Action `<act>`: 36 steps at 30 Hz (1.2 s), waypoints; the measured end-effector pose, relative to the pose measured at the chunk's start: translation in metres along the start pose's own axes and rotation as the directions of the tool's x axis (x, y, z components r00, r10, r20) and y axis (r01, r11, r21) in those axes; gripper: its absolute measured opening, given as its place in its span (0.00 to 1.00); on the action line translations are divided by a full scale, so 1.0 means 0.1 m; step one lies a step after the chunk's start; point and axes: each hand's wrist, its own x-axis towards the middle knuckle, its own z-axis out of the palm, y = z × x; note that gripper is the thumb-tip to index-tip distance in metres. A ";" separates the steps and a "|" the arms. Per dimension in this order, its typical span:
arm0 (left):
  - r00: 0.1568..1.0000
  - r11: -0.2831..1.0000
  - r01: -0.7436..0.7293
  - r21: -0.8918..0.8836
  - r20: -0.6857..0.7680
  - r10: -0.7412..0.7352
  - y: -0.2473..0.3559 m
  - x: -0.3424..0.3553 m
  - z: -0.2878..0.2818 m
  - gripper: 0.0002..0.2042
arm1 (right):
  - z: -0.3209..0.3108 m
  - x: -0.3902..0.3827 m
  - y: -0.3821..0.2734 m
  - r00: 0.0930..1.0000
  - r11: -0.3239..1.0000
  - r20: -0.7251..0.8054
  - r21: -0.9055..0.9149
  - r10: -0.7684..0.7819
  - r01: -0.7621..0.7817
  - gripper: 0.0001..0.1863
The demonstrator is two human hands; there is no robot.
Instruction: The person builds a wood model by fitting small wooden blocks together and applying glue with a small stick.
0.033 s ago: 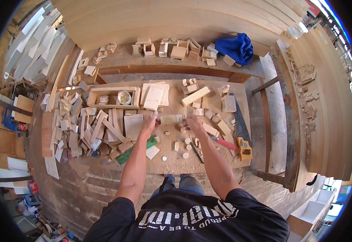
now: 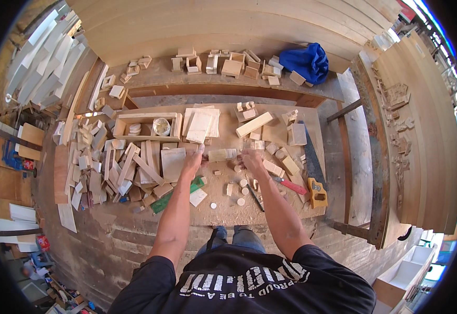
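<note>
A short pale wooden block (image 2: 221,155) lies crosswise between my two hands over the workbench. My left hand (image 2: 193,159) is closed at the block's left end, thumb up along the near side; its other fingers are mostly hidden. At the right end, my right hand (image 2: 251,159) has its fingers bent together in a pinch; anything small between them is hidden. Small round wooden discs (image 2: 244,183) lie just in front of the right hand, with a dark pencil-like stick (image 2: 256,194) beside them. A stack of thin boards (image 2: 201,125) sits beyond my left hand.
Heaped wood offcuts (image 2: 108,167) cover the bench's left side, beside an open wooden box (image 2: 123,137) with a round container. A handsaw with a yellow handle (image 2: 317,192), a red-handled tool (image 2: 293,186) and a green strip (image 2: 178,194) lie around. A blue cloth bundle (image 2: 307,63) rests on the back shelf.
My right hand's fingers have shifted very slightly and look sharper. Everything else stays as it was.
</note>
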 end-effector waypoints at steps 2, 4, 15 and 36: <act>1.000 1.000 -0.020 -0.005 -0.006 0.020 0.02 0.00 0.03 0.27 | -0.02 0.03 0.07 0.999 0.998 -0.047 -0.066 -0.024 0.020 0.11; 1.000 0.998 -0.023 -0.055 0.016 0.024 -0.04 0.06 0.04 0.28 | -0.04 0.01 0.09 1.000 0.995 -0.013 -0.099 -0.022 0.020 0.13; 0.998 0.992 0.000 -0.129 0.060 0.008 -0.17 0.13 -0.03 0.32 | 0.09 -0.15 -0.15 0.998 0.992 -0.027 -0.116 0.052 -0.055 0.21; 0.824 0.432 -0.363 0.826 0.067 0.563 0.22 -0.75 0.05 0.17 | -0.65 -1.40 0.09 0.979 0.984 -0.127 0.053 -0.159 0.167 0.13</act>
